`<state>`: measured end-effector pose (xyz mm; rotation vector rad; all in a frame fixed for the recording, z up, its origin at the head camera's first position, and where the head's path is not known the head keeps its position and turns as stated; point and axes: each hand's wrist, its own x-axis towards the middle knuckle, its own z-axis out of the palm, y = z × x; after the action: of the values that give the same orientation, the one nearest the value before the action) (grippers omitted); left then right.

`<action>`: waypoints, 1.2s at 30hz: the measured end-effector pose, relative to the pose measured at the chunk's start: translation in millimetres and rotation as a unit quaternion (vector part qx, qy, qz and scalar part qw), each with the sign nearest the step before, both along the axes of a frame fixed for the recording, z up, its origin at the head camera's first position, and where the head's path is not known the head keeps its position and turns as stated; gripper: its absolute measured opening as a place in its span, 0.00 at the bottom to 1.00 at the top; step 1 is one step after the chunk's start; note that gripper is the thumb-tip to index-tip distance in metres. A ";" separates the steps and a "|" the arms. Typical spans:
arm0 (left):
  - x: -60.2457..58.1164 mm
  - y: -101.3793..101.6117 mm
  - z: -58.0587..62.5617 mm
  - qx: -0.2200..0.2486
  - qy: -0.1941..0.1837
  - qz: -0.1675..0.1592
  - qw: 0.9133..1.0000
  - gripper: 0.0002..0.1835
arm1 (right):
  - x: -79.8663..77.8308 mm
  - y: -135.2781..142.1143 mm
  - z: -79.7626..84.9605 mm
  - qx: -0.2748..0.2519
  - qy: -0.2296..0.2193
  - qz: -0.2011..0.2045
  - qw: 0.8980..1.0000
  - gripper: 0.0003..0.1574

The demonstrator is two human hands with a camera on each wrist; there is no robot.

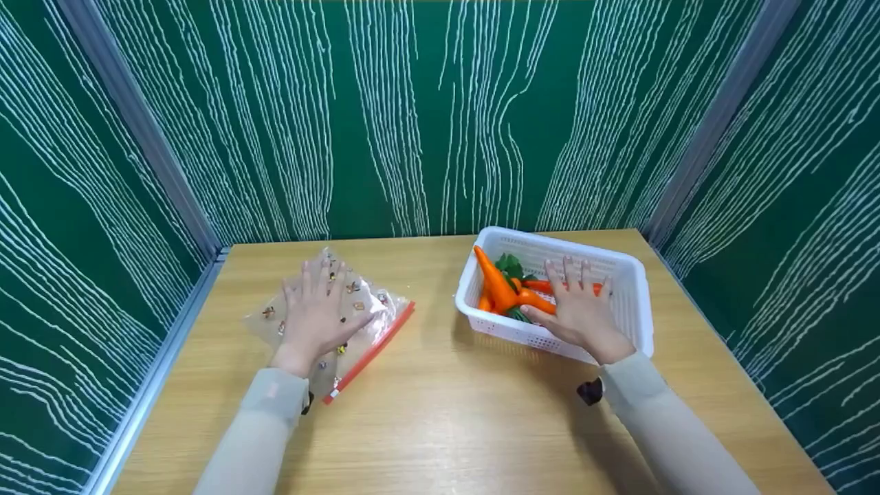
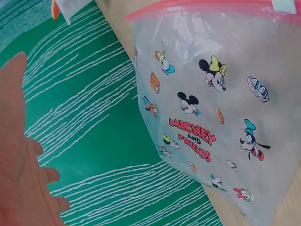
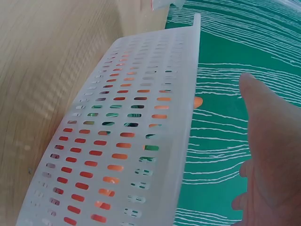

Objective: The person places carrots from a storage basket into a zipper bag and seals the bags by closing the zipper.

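Observation:
My left hand (image 1: pixel 316 320) is held palm down with fingers spread above a clear zip bag (image 1: pixel 371 330) that has a red zip edge. Cartoon prints and the words "Mickey and Friends" show on the bag (image 2: pixel 197 108) in the left wrist view. My right hand (image 1: pixel 581 313) hovers, fingers straight and spread, over a white perforated plastic basket (image 1: pixel 632 302). Inside the basket lie an orange carrot (image 1: pixel 496 282), other orange and red vegetables, and some green leaves (image 1: pixel 510 266). Part of the contents is hidden behind the right hand. Neither hand holds anything.
A light wooden table (image 1: pixel 447 412) carries the bag at left and the basket at right. Green panels (image 1: pixel 440 117) with white wavy lines enclose the back and sides, joined by grey metal posts (image 1: pixel 715 117). A dark wrist device (image 1: pixel 590 392) sits at the right cuff.

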<state>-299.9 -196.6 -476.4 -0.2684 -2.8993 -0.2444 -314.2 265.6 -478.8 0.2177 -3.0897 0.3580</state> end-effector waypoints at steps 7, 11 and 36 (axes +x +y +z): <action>2.7 1.0 1.3 0.001 0.002 -0.002 1.000 0.59 | -0.8 -5.3 3.7 0.010 0.010 0.009 1.000 0.70; 3.7 -0.1 1.7 -0.005 -0.004 -0.002 1.000 0.59 | -1.7 -11.6 4.8 0.012 0.016 0.017 1.000 0.70; 11.3 -21.7 -18.5 -0.008 -0.027 0.011 1.000 0.59 | -6.4 -67.0 14.5 0.017 0.021 0.070 0.997 0.67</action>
<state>-288.5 -218.3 -495.0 -0.2358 -2.9559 -0.2291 -320.6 198.7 -464.3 0.4396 -3.0488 0.3011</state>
